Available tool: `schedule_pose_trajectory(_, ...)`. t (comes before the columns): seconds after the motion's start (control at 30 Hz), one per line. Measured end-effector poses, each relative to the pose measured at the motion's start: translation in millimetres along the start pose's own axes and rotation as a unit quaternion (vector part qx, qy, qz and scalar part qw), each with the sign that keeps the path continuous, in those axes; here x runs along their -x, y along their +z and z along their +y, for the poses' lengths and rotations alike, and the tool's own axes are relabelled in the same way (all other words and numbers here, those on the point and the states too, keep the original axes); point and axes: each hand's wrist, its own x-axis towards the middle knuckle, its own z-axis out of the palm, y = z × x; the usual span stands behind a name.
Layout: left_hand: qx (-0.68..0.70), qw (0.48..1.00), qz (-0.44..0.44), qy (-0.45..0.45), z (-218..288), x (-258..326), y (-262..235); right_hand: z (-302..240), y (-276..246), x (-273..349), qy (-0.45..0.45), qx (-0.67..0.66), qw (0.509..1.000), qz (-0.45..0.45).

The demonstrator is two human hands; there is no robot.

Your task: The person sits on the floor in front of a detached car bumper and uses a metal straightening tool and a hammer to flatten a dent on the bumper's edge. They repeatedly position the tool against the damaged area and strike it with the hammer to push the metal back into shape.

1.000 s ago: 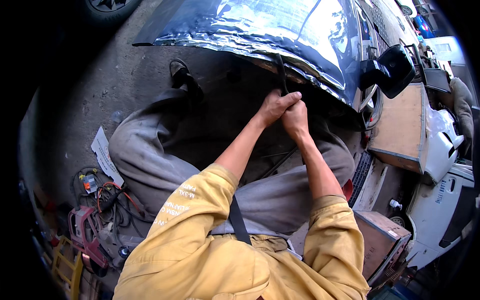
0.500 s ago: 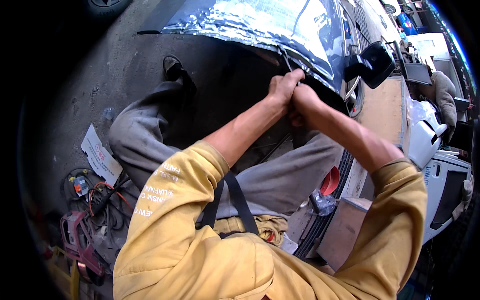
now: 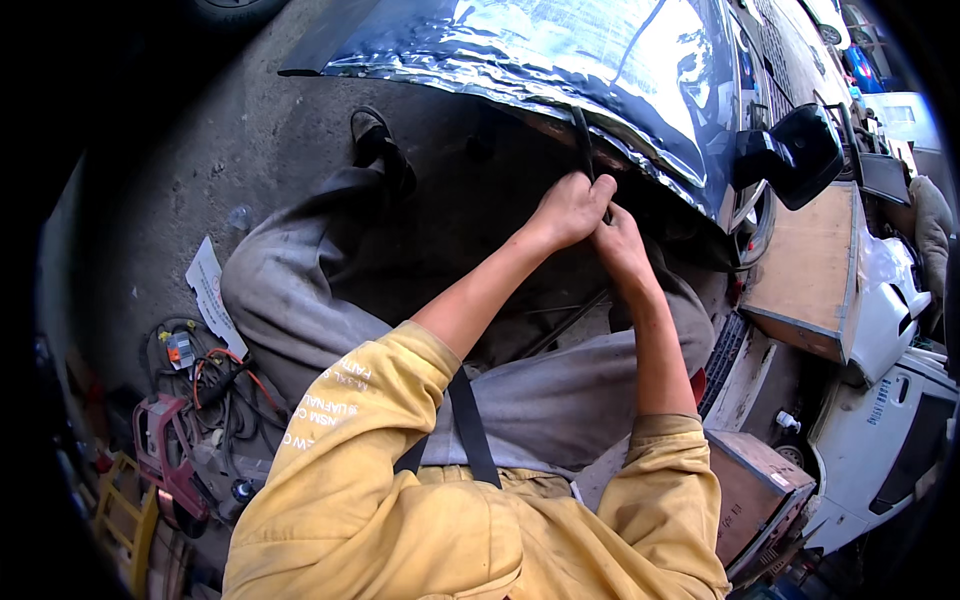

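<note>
A shiny dark blue car body panel [image 3: 560, 55] with a crumpled, rippled lower edge fills the upper middle. A dark bar [image 3: 583, 142] reaches from my hands up to that edge, its upper end touching or just behind the lip. My left hand [image 3: 570, 208] is closed around the bar's lower part, thumb pointing up. Just below it, my right hand [image 3: 620, 243] is closed too, close against the left one. The bar's lower end is mostly hidden by my fingers. Shadow darkens the space under the panel.
A black side mirror [image 3: 800, 157] juts out at the right of the panel. Wooden boxes [image 3: 805, 270] stand to my right, beside white vehicle parts [image 3: 880, 440]. Tangled cables [image 3: 225, 395], a dark red tool frame [image 3: 165, 450] and a white card [image 3: 210, 290] lie to my left.
Both hands have come down and slightly toward me, and more of the bar shows above them. My right elbow has dropped inward. The whole view has shifted a little.
</note>
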Motion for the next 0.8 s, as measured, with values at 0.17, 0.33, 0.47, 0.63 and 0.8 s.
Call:
schedule_pose_trajectory(0.17,0.026,0.999,0.033,0.006,0.3,-8.6,13.0,-16.2,-27.4,-1.8,-0.029,0.145,0.989,-0.003)
schedule_pose_trajectory(0.33,-0.044,0.997,0.034,-0.054,15.4,-5.3,6.6,-16.9,-15.1,0.0,-0.078,0.181,0.98,-0.008)
schedule_pose_trajectory(0.47,-0.058,0.995,0.04,-0.073,22.4,-0.4,-0.1,-32.1,-12.0,9.2,-0.057,0.175,0.983,-0.027)
schedule_pose_trajectory(0.63,-0.004,0.995,0.073,-0.075,20.7,-3.3,11.6,-31.6,-8.4,0.1,-0.017,0.174,0.984,0.046)
schedule_pose_trajectory(0.8,0.097,0.99,0.085,-0.051,0.0,-5.4,25.3,-18.8,-9.8,-3.3,-0.024,0.165,0.985,0.049)
